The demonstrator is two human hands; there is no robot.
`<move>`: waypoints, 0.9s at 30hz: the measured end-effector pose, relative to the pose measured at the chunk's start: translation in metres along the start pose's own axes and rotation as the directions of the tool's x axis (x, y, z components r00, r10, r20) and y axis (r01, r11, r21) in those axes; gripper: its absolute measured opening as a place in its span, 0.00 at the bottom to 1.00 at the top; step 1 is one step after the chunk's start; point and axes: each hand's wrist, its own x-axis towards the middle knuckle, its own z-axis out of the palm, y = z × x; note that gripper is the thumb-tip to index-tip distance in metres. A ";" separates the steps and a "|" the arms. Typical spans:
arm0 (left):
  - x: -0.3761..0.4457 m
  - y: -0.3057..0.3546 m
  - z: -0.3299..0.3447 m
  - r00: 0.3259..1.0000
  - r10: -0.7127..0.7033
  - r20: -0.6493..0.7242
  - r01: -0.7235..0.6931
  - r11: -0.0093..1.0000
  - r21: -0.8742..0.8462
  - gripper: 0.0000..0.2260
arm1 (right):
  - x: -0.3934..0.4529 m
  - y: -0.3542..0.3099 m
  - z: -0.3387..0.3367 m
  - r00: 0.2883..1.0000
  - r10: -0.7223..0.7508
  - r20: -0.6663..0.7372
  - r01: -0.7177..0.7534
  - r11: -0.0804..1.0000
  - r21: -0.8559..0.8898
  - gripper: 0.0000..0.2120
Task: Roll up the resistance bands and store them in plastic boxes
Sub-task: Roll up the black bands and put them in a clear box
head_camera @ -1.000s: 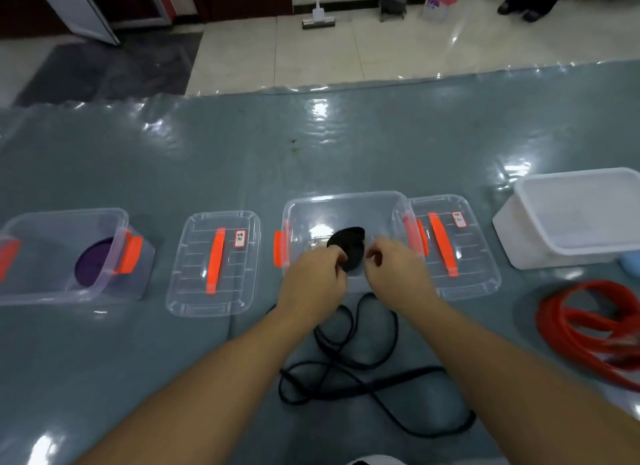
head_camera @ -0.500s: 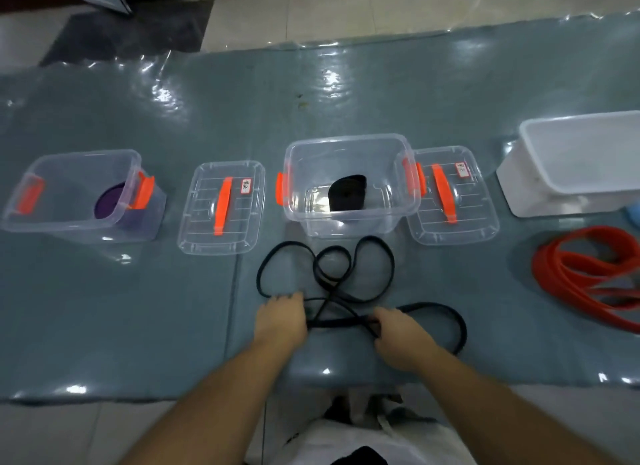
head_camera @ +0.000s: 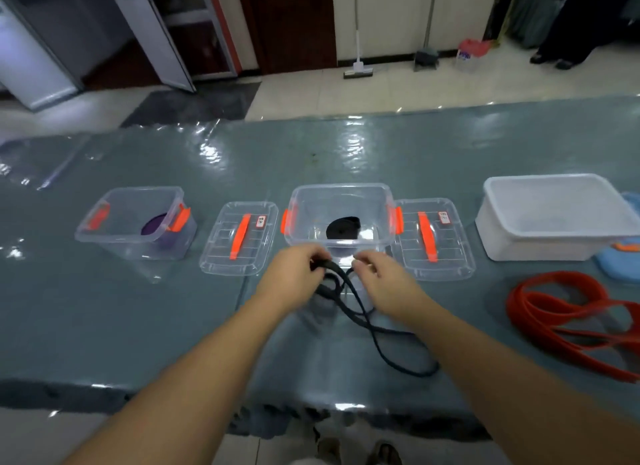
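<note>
Both forearms bare, no sleeves; left hand (head_camera: 294, 277) and right hand (head_camera: 382, 279) without gloves, rings or watch.

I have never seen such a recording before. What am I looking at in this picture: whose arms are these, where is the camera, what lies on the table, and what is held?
There is no machine here. A person wears a camera on the head, so you look forward and down along their own arms. The left hand and the right hand both pinch a loose black band, which trails down onto the grey table. Behind the hands stands a clear box with an already rolled black band inside. A second clear box at the left holds a purple roll. Two lids lie flat beside the boxes. At the right are a white tub and a loose red band.
</note>
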 end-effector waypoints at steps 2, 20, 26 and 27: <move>0.004 0.026 -0.031 0.994 0.091 -0.053 -0.091 0.996 -0.015 0.10 | 0.000 -0.034 -0.027 0.997 -0.057 -0.058 0.061 0.995 0.073 0.16; -0.008 0.178 -0.278 0.777 0.531 -0.338 -0.597 0.792 -0.130 0.05 | -0.020 -0.256 -0.142 0.881 -0.364 -0.304 0.474 0.660 0.583 0.19; -0.017 0.190 -0.309 0.729 0.586 -0.355 -0.667 0.725 -0.171 0.06 | -0.021 -0.286 -0.158 0.901 -0.386 -0.200 0.407 0.590 0.698 0.20; -0.017 0.189 -0.313 0.723 0.599 -0.344 -0.676 0.716 -0.173 0.06 | -0.020 -0.289 -0.161 0.897 -0.388 -0.211 0.418 0.590 0.691 0.18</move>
